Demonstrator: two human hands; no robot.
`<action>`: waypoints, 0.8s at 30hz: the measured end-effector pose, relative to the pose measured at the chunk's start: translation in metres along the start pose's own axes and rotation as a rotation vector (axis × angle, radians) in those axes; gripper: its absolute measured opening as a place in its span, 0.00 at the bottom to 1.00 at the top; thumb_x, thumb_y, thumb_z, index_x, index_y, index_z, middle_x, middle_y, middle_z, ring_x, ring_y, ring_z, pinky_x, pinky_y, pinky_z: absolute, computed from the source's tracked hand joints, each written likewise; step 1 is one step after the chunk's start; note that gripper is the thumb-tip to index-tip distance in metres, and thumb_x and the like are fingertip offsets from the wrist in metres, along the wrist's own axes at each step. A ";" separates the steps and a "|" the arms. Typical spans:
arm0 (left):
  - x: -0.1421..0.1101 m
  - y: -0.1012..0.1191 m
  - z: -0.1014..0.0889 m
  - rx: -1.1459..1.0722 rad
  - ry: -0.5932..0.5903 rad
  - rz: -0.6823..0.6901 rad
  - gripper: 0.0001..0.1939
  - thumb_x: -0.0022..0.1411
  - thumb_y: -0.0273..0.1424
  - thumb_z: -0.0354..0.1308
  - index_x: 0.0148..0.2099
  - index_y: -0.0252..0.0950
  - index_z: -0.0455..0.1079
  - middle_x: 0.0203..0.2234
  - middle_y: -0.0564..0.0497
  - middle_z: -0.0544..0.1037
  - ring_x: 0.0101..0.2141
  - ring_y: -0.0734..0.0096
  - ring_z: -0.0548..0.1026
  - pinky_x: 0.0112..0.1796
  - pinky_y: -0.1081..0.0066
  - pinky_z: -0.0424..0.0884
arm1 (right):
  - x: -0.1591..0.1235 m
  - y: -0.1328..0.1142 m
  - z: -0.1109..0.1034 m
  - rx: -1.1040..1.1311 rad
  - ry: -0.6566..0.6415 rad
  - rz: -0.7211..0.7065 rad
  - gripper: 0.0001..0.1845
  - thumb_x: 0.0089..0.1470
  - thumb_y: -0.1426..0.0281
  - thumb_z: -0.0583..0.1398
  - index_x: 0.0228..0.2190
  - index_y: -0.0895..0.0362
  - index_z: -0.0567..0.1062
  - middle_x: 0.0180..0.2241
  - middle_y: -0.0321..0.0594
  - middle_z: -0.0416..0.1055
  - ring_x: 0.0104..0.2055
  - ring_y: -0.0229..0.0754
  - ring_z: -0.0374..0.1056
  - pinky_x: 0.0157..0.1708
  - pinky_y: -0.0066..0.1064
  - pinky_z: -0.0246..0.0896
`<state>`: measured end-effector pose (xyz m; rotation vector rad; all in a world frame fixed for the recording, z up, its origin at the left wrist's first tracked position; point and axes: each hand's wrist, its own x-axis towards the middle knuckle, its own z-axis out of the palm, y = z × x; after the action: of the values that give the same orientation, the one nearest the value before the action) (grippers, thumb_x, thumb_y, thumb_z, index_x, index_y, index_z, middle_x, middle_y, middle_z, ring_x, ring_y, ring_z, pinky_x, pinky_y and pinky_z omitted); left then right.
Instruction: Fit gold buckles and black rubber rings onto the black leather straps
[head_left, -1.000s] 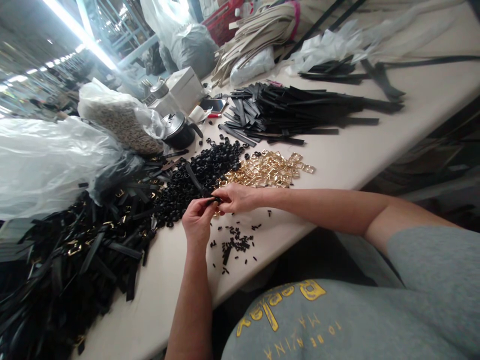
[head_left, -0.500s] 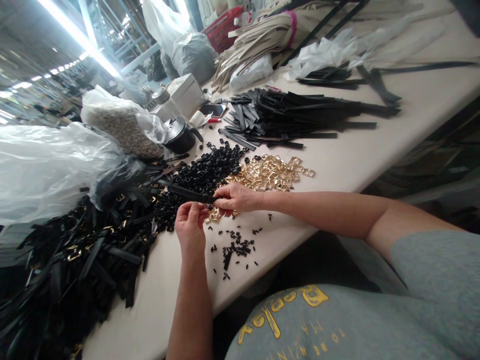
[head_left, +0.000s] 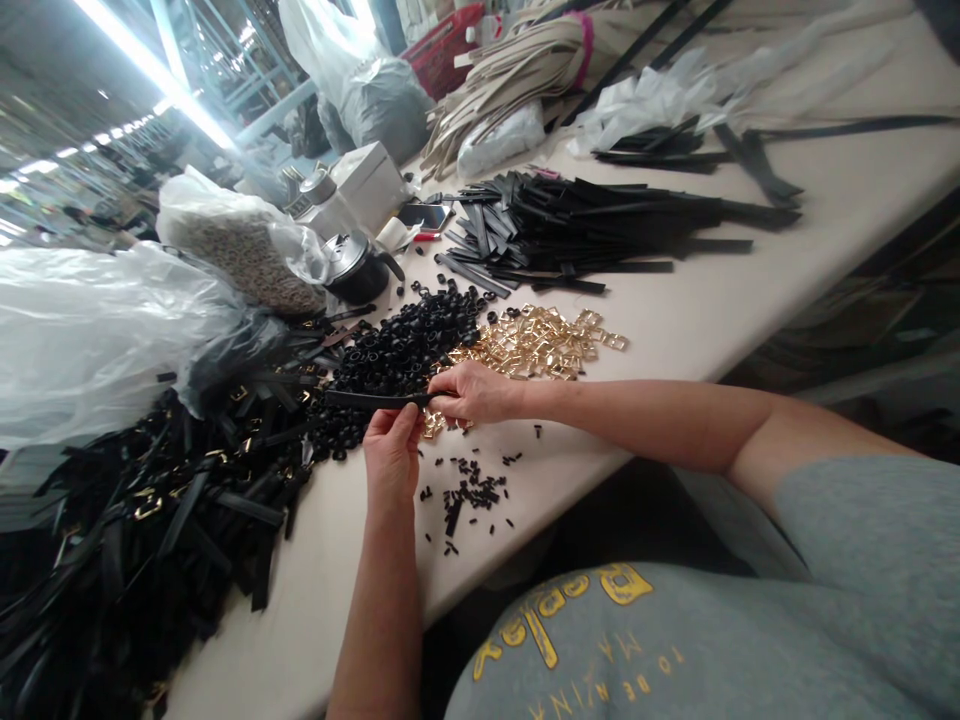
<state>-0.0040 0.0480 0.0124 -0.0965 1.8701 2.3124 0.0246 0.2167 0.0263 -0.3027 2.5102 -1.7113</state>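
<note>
A short black strap [head_left: 367,400] lies almost level between my hands, its free end pointing left over the heap of black loops [head_left: 420,335]. My left hand [head_left: 391,438] pinches it from below, thumb on the near side. At its right end my right hand [head_left: 472,392] is closed on it, and the fingers hide that end. Just behind the right hand spreads a pile of gold buckles [head_left: 544,342], a few of them peeking out beneath the fingers. Small black bits [head_left: 472,485] are scattered on the table in front of my hands.
Finished-looking straps with gold buckles [head_left: 195,490] are heaped at left. Behind lie black strips [head_left: 585,220], a dark lidded pot [head_left: 358,268], a phone [head_left: 425,216], a white box [head_left: 367,185] and plastic bags [head_left: 232,235]. The table's near edge [head_left: 540,525] runs diagonally before me.
The strap has swung from pointing up and away to lying nearly level, pointing left. My left hand let go, drew back slightly, then took hold of it again; my right hand stayed closed on its end.
</note>
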 end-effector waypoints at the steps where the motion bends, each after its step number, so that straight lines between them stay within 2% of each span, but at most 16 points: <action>1: 0.001 -0.001 0.000 0.002 -0.010 -0.002 0.21 0.34 0.36 0.77 0.28 0.34 0.71 0.22 0.56 0.76 0.22 0.81 0.74 0.29 0.79 0.72 | 0.000 0.001 0.000 -0.004 -0.005 -0.011 0.09 0.58 0.72 0.57 0.31 0.62 0.76 0.20 0.34 0.72 0.20 0.29 0.64 0.26 0.22 0.56; 6: 0.001 -0.004 -0.001 0.031 -0.081 -0.025 0.19 0.37 0.37 0.75 0.29 0.34 0.72 0.22 0.54 0.76 0.21 0.79 0.72 0.26 0.77 0.70 | 0.000 0.009 0.002 0.066 -0.095 -0.055 0.10 0.58 0.70 0.56 0.30 0.61 0.74 0.22 0.35 0.73 0.21 0.30 0.67 0.23 0.22 0.59; 9: -0.006 -0.003 0.001 0.112 -0.095 0.043 0.17 0.42 0.38 0.73 0.29 0.34 0.73 0.21 0.54 0.75 0.20 0.79 0.69 0.24 0.76 0.65 | -0.002 0.012 0.005 0.085 -0.098 -0.039 0.11 0.58 0.67 0.54 0.29 0.59 0.73 0.22 0.37 0.73 0.21 0.34 0.68 0.22 0.26 0.62; 12: -0.003 -0.004 0.004 0.125 -0.096 0.101 0.16 0.44 0.39 0.71 0.29 0.34 0.73 0.21 0.54 0.74 0.21 0.79 0.68 0.24 0.76 0.64 | 0.004 0.018 0.003 -0.042 -0.056 -0.103 0.15 0.59 0.63 0.51 0.28 0.55 0.74 0.22 0.41 0.73 0.21 0.38 0.69 0.23 0.32 0.64; 13: 0.000 -0.004 0.004 0.112 -0.088 0.107 0.16 0.44 0.40 0.71 0.28 0.34 0.73 0.21 0.54 0.74 0.21 0.79 0.68 0.24 0.75 0.64 | 0.007 0.021 0.001 -0.118 -0.038 -0.138 0.17 0.60 0.61 0.51 0.31 0.53 0.75 0.23 0.43 0.75 0.22 0.40 0.70 0.24 0.34 0.65; 16: 0.007 0.001 0.001 0.025 -0.035 0.120 0.19 0.42 0.42 0.73 0.27 0.33 0.72 0.20 0.53 0.73 0.21 0.79 0.68 0.25 0.74 0.65 | 0.014 0.031 -0.005 -0.284 0.165 -0.255 0.18 0.58 0.56 0.53 0.42 0.47 0.78 0.36 0.49 0.79 0.33 0.49 0.76 0.33 0.42 0.68; 18: 0.010 0.007 -0.004 -0.074 0.020 0.130 0.19 0.41 0.41 0.74 0.28 0.33 0.72 0.21 0.53 0.74 0.21 0.78 0.69 0.25 0.73 0.67 | 0.016 0.038 -0.008 -0.323 0.245 -0.290 0.18 0.58 0.56 0.53 0.43 0.46 0.78 0.38 0.49 0.79 0.33 0.50 0.76 0.33 0.44 0.68; 20: 0.011 0.015 -0.011 -0.161 0.079 0.149 0.17 0.43 0.39 0.73 0.28 0.34 0.72 0.22 0.53 0.74 0.22 0.78 0.70 0.26 0.74 0.68 | 0.018 0.045 -0.012 -0.366 0.284 -0.307 0.17 0.58 0.56 0.54 0.42 0.45 0.78 0.35 0.49 0.79 0.30 0.50 0.75 0.31 0.45 0.67; 24: 0.016 0.032 -0.037 -0.262 0.207 0.198 0.16 0.46 0.38 0.72 0.28 0.35 0.69 0.23 0.54 0.74 0.22 0.81 0.72 0.25 0.78 0.68 | 0.022 0.052 -0.016 -0.395 0.291 -0.342 0.13 0.58 0.57 0.55 0.40 0.42 0.78 0.36 0.46 0.80 0.32 0.51 0.76 0.32 0.44 0.67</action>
<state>-0.0275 0.0072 0.0329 -0.1988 1.7207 2.7722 -0.0052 0.2449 -0.0149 -0.5796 3.1686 -1.4243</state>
